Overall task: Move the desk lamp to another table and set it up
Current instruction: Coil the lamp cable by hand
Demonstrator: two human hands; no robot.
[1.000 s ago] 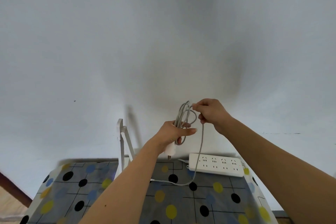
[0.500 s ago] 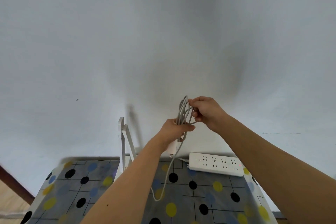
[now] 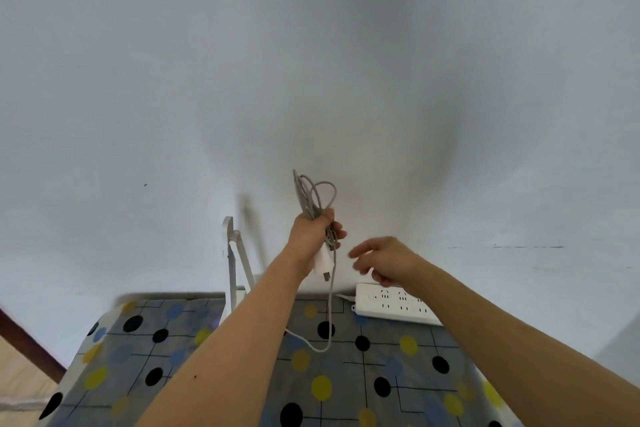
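Observation:
My left hand [image 3: 313,236] grips a coiled grey lamp cord [image 3: 311,196] together with its white plug [image 3: 323,262], held up in front of the wall. A loose length of the cord hangs down to the table. The white desk lamp [image 3: 232,260] stands behind my left forearm at the table's back edge; its base is hidden. My right hand [image 3: 384,262] hovers to the right of the plug, fingers loosely spread and blurred, holding nothing.
A white power strip [image 3: 388,305] lies at the table's back right, partly behind my right wrist. The table wears a grey cloth [image 3: 346,388] with black, yellow and blue dots. A plain white wall rises right behind it.
My right hand has let go of the cord coil and dropped down to the right. My left hand now holds the whole bundle alone, raised slightly.

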